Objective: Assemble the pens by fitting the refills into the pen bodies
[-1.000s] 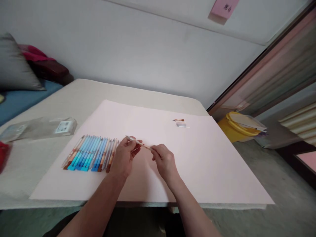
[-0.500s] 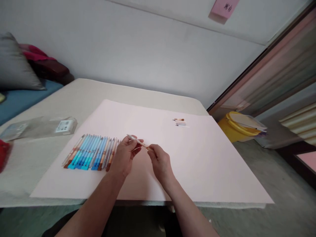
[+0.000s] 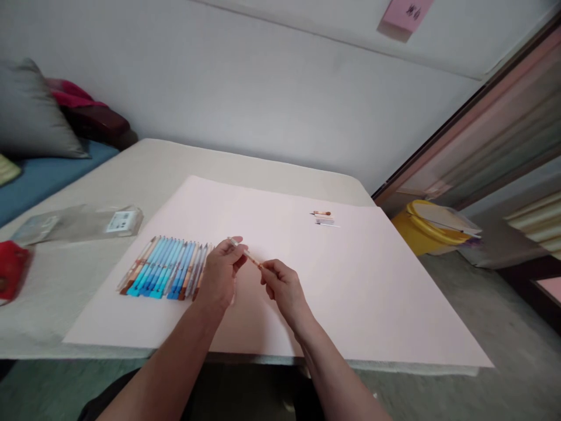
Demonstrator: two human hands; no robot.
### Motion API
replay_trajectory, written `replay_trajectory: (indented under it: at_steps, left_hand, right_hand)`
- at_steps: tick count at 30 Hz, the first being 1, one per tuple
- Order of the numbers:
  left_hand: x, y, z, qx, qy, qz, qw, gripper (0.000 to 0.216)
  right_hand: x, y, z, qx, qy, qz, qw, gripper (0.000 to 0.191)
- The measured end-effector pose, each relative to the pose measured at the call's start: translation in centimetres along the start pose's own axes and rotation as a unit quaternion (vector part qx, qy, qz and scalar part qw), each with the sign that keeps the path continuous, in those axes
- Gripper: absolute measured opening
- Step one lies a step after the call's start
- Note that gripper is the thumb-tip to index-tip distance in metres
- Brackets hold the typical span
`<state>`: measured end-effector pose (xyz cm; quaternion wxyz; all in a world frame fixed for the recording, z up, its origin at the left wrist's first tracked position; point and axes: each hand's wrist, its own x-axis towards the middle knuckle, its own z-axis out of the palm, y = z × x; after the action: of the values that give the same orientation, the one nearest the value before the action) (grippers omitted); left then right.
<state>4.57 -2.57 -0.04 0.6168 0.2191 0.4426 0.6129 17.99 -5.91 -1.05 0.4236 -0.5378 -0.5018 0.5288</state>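
Note:
Above the pale pink sheet (image 3: 350, 292), both my hands hold one slim pen (image 3: 251, 256) with a light, whitish upper part and an orange-brown section. My left hand (image 3: 224, 266) is closed round its upper left part. The fingertips of my right hand (image 3: 280, 283) pinch its lower right end. Left of my left hand lies a row of several pens (image 3: 162, 266) in blue, turquoise, brown and clear, side by side; my left hand hides the right end of the row. Farther back lie a short brown-tipped pen part (image 3: 322, 213) and a thin refill (image 3: 328, 224).
A clear plastic packet (image 3: 87, 222) with a white label lies at the left, near a red object (image 3: 13, 269). A grey cushion (image 3: 41, 111) rests on a blue seat beyond the table. On the floor at right stands a yellow bucket (image 3: 416, 234).
The view has shifted slightly, so the scene sits a little farther right. Both hands keep their hold on the pen; my right fingers have changed position a little at its end.

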Motion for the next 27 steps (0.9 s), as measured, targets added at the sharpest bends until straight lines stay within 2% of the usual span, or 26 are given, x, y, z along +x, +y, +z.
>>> replay_trajectory:
  at_steps: [2, 5, 10, 15, 21, 27]
  left_hand:
    - [-0.07, 0.19, -0.02, -0.018, -0.015, -0.002, 1.000, 0.031]
    - [-0.13, 0.22, 0.01, -0.017, -0.027, -0.008, 0.999, 0.023]
    - [0.10, 0.10, -0.01, 0.019, 0.028, 0.014, 0.999, 0.019]
    - [-0.05, 0.58, 0.06, -0.003, 0.003, 0.003, 1.000, 0.033]
    - [0.05, 0.29, 0.06, 0.042, 0.043, 0.022, 0.998, 0.024]
    - [0.17, 0.36, 0.01, 0.007, 0.006, 0.014, 1.000, 0.037]
  right_hand:
    - [0.03, -0.04, 0.04, 0.020, -0.001, 0.013, 1.000, 0.017]
    - [0.04, 0.04, 0.06, 0.004, 0.013, -0.008, 1.000, 0.017]
    - [-0.13, 0.07, 0.26, -0.017, 0.001, -0.021, 1.000, 0.018]
    - [-0.19, -0.09, 0.20, 0.003, -0.013, 0.020, 1.000, 0.020]
    - [-0.25, 0.17, 0.12, -0.022, -0.014, -0.010, 1.000, 0.021]
    - [-0.26, -0.26, 0.11, 0.032, -0.026, 0.035, 0.999, 0.023]
